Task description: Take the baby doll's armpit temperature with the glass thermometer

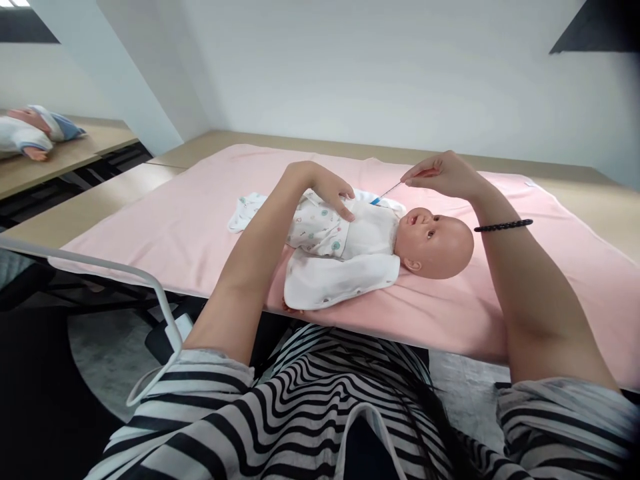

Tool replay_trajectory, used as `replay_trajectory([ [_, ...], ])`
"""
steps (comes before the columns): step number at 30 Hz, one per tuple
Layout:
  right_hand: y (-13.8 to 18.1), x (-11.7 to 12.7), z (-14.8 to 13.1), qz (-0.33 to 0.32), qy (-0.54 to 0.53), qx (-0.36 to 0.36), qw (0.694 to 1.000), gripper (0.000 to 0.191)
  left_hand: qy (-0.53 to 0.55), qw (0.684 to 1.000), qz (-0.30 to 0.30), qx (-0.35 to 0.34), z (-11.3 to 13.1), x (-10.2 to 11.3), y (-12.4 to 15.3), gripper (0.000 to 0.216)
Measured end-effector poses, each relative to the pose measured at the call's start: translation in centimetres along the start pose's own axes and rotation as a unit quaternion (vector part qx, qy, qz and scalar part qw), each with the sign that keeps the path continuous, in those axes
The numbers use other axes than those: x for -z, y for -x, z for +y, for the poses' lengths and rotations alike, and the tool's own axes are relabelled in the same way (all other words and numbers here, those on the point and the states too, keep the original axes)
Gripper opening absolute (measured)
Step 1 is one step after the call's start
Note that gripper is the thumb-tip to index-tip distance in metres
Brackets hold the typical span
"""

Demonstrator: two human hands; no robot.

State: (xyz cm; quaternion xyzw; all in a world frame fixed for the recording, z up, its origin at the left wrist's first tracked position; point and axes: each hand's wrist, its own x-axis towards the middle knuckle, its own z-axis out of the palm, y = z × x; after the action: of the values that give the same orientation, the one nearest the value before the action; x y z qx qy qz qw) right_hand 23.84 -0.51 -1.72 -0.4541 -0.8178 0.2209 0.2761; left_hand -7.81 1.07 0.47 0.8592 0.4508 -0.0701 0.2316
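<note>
A bald baby doll lies on its back on a pink cloth, head toward the right. It wears a white top and a patterned lower garment; one side of a white outer garment spreads toward me. My left hand rests on the doll's belly, thumb and fingers apart. Between the fingertips of my right hand is the end of a thin stick with a blue tip, which looks like a thermometer. Its blue tip points down at the doll's far side, near the armpit.
The pink cloth covers most of a wooden table standing against a white wall. On another table at the left lies a second doll in white and blue. A white curved tube runs along the near left edge.
</note>
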Motion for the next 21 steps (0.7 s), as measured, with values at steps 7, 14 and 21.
replay_trajectory([
  [7, 0.6, 1.4, -3.8, 0.169, -0.019, 0.064, 0.983, 0.017, 0.109, 0.971, 0.128, -0.167, 2.1, 0.4, 0.1, 0.073],
  [14, 1.5, 3.3, -12.0, 0.319, -0.067, 0.144, 0.934, 0.015, 0.161, 0.854, 0.431, -0.240, 7.0, 3.7, 3.1, 0.035],
  [21, 5.0, 2.5, -19.2, 0.411, -0.100, 0.302, 0.854, 0.008, 0.091, 0.669, 0.630, -0.385, 10.0, 3.9, 10.0, 0.021],
])
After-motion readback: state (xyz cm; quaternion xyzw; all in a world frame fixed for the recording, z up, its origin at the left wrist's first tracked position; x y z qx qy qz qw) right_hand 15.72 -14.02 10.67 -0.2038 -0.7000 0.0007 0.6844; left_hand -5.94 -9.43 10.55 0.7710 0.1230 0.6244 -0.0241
